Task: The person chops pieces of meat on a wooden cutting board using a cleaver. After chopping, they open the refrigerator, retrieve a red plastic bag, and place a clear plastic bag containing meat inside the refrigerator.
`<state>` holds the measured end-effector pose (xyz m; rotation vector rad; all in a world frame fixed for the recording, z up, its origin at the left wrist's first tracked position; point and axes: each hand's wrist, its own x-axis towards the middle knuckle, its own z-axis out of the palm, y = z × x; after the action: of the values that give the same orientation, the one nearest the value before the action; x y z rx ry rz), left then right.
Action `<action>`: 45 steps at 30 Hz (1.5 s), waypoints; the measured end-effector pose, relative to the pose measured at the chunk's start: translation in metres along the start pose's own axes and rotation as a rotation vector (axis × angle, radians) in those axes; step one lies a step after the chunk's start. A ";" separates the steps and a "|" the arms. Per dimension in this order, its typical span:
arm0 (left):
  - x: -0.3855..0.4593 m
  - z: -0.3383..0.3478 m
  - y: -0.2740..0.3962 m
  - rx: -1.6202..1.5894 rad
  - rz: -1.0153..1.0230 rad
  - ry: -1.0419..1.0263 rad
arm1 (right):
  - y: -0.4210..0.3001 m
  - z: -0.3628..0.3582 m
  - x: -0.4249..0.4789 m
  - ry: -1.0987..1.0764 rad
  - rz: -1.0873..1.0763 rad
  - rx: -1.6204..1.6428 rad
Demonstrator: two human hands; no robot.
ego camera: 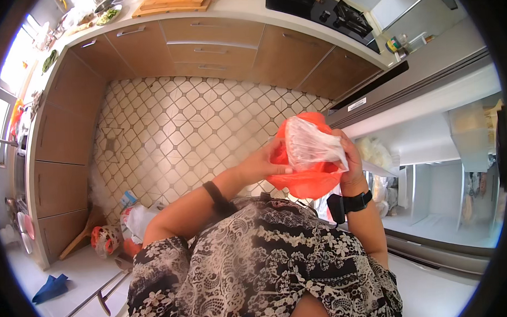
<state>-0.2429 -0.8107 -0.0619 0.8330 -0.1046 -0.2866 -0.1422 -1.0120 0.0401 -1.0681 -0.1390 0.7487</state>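
Before my body I hold a red plastic bag (311, 186) between both hands. A bundle wrapped in clear plastic (311, 146) sits in the mouth of the bag; what it wraps cannot be made out. My left hand (272, 160) grips the bag's left side, its thumb along the near rim. On the other side, my right hand (350, 159) grasps the bag's edge and the gathered end of the clear wrap. To the right is an open refrigerator drawer (435, 194) with several plastic-wrapped items at its left end.
The refrigerator door front (372, 95) lies close to my right hand. Ahead run wooden cabinets (216, 46) under a worktop with a cutting board (172, 4) and a gas hob (324, 15). Bags (140, 221) stand on the tiled floor (185, 131) at lower left, near a blue cloth (50, 287).
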 end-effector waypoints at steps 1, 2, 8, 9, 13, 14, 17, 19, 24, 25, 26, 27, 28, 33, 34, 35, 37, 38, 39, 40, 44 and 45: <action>0.001 0.004 0.003 -0.050 -0.013 -0.003 | 0.001 -0.001 -0.003 0.055 -0.044 -0.005; 0.003 0.010 0.005 -0.119 0.008 -0.015 | 0.003 -0.004 -0.003 -0.014 -0.073 0.019; 0.017 0.035 0.009 -0.085 0.119 -0.029 | 0.012 -0.025 -0.005 -0.153 -0.155 0.216; 0.017 0.037 0.010 -0.031 0.128 -0.016 | 0.012 -0.028 -0.007 -0.115 -0.163 0.191; 0.013 0.047 0.015 0.237 0.229 0.077 | 0.020 -0.042 -0.013 0.031 -0.208 -0.119; 0.012 0.050 0.017 0.279 0.211 0.124 | 0.027 -0.045 -0.013 0.058 -0.224 -0.360; 0.012 0.059 0.022 0.351 0.231 0.220 | 0.047 -0.057 -0.012 0.134 -0.261 -1.083; 0.012 0.064 0.025 0.327 0.245 0.253 | 0.051 -0.065 -0.013 0.064 -0.356 -1.283; 0.004 0.069 0.034 0.504 0.246 0.292 | 0.038 -0.049 -0.006 0.108 -0.227 -1.169; 0.002 0.069 0.036 0.578 0.227 0.312 | 0.034 -0.039 -0.002 0.149 -0.179 -1.073; 0.000 0.068 0.039 0.557 0.219 0.302 | 0.024 -0.029 -0.004 0.126 -0.200 -0.857; -0.002 0.066 0.041 0.535 0.212 0.291 | 0.014 -0.019 -0.007 0.103 -0.221 -0.641; -0.003 0.065 0.043 0.516 0.204 0.282 | 0.004 -0.010 -0.012 0.079 -0.240 -0.424; -0.002 0.061 0.043 0.054 0.136 0.049 | -0.035 0.020 -0.022 -0.125 -0.131 -0.390; -0.001 0.058 0.041 0.024 0.121 0.015 | -0.035 0.025 -0.023 -0.176 -0.165 -0.428; -0.001 0.055 0.040 0.006 0.097 -0.004 | -0.039 0.028 -0.025 -0.236 -0.136 -0.462; -0.001 0.047 0.037 -0.045 0.042 -0.031 | -0.046 0.036 -0.033 -0.380 -0.088 -0.513; -0.001 0.044 0.037 -0.087 0.066 -0.044 | -0.049 0.041 -0.034 -0.413 -0.193 -0.660; -0.002 0.043 0.036 -0.142 0.086 -0.048 | -0.052 0.047 -0.037 -0.383 -0.202 -0.746; -0.003 0.042 0.037 -0.182 0.095 -0.047 | -0.057 0.053 -0.044 -0.359 -0.223 -0.833; -0.016 0.043 0.052 -0.228 0.242 -0.054 | -0.074 0.075 -0.065 -0.204 -0.157 -1.298; -0.020 0.044 0.058 -0.218 0.161 -0.017 | -0.075 0.078 -0.068 -0.144 -0.134 -1.441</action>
<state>-0.2591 -0.7990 0.0113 0.6022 -0.1531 -0.1504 -0.1921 -1.0156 0.1579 -2.3201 -0.9642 0.5399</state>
